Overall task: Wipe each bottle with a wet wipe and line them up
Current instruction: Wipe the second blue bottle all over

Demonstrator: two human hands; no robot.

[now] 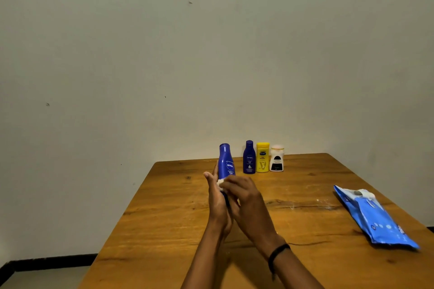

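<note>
Both forearms are extended forward and brought together at the wrists. The left hand (217, 204) is turned edge-on, its fingers (207, 177) raised and closed about a blue bottle (226, 162). The right hand (249, 202) is curled over a white wipe (220, 182), which is pressed against the bottle.

Near-upright blue bottle (226, 162), white wipe (220, 182) against it

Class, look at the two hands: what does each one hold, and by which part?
The left hand grips the blue bottle by its lower body; the right hand holds a white wipe against it.
</note>
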